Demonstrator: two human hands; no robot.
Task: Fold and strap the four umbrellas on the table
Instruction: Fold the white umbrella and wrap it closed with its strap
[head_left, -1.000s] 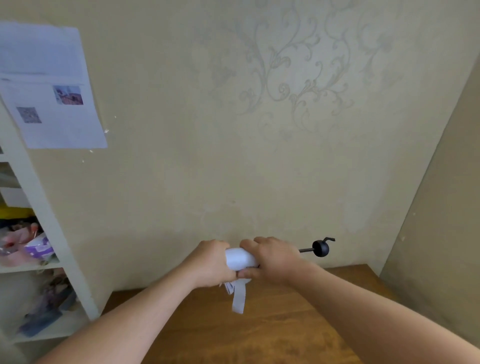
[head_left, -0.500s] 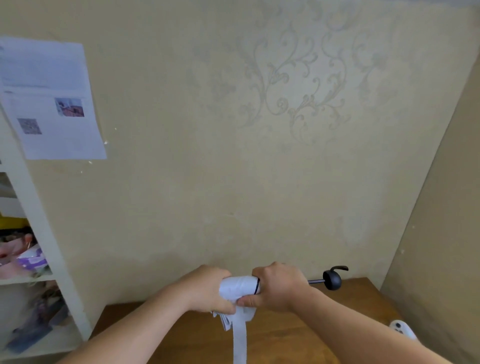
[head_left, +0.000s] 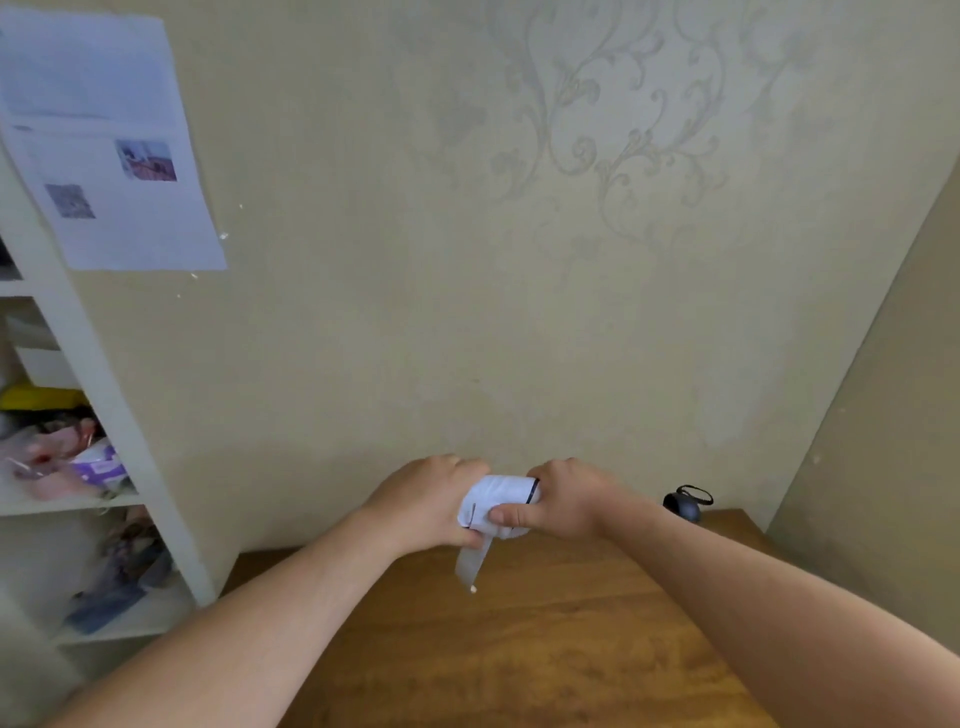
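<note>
Above the far edge of the wooden table, both hands are gripping a folded white umbrella w/ fingers curled round it: left hand on its left end, right hand on its right. A white strap is hanging down below it, and the black handle is sticking out at far right.

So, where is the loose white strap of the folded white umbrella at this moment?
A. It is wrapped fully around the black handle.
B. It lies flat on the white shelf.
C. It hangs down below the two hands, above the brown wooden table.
C: the loose white strap dangles under the folded white umbrella, which the left hand and right hand grip above the brown wooden table.
</note>
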